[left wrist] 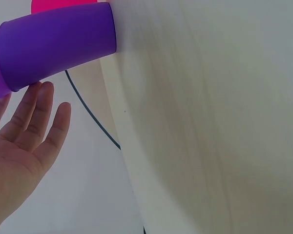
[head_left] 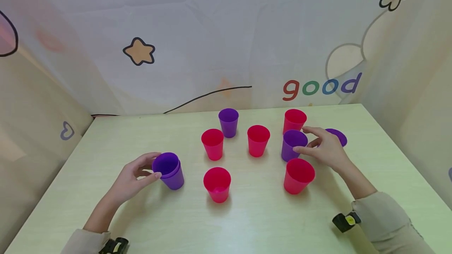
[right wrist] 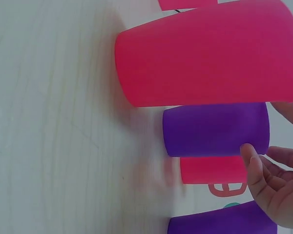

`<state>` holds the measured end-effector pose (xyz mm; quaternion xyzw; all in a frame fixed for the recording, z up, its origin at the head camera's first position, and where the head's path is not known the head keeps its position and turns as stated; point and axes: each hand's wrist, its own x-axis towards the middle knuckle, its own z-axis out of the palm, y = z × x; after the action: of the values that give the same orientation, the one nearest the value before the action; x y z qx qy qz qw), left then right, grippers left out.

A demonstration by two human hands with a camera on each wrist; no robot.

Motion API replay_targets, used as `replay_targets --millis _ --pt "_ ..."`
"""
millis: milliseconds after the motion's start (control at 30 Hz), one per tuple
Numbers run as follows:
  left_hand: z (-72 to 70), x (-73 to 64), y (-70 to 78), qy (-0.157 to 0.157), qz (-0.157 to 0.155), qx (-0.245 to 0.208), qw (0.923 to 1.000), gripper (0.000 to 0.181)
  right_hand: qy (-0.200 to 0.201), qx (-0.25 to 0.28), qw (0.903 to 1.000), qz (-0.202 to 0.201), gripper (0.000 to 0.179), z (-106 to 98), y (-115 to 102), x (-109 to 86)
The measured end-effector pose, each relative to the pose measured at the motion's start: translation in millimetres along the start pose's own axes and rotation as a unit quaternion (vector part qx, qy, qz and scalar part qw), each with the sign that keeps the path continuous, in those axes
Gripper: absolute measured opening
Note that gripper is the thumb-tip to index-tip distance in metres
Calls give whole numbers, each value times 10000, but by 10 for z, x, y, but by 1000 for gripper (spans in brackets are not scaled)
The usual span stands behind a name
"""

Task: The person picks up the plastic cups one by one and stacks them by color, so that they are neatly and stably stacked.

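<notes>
On the left, one purple cup (head_left: 166, 164) is nested inside another purple cup (head_left: 175, 181), whose lower part shows beneath. My left hand (head_left: 132, 177) holds the upper cup near its rim, thumb on the near side and fingers on the far side. In the left wrist view, fingers of my left hand (left wrist: 24, 141) lie against the nested pair. On the right, my right hand (head_left: 326, 148) holds a single purple cup (head_left: 290, 150) near its rim. The thumb lies on its side, and a forefinger reaches behind it, close to a red cup (head_left: 294, 118).
A red cup (head_left: 298, 177) stands just in front of the right purple cup. Another purple cup (head_left: 337, 136) is partly hidden behind my right hand. Between the hands stand red cups (head_left: 213, 146), (head_left: 258, 142), (head_left: 217, 186) and a purple cup (head_left: 228, 124) at the back.
</notes>
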<state>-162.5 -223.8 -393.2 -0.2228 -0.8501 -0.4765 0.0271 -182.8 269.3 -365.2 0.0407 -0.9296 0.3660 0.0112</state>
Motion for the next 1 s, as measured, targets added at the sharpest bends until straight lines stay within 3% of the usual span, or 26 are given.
replay_targets --millis 633,1000 --pt "17 -16 2 30 52 -113 9999 43 -117 -78 9999 74 82 74 42 62" --pt "6 1 -10 42 90 -79 9999 43 41 -133 9999 -2 77 83 4 68"
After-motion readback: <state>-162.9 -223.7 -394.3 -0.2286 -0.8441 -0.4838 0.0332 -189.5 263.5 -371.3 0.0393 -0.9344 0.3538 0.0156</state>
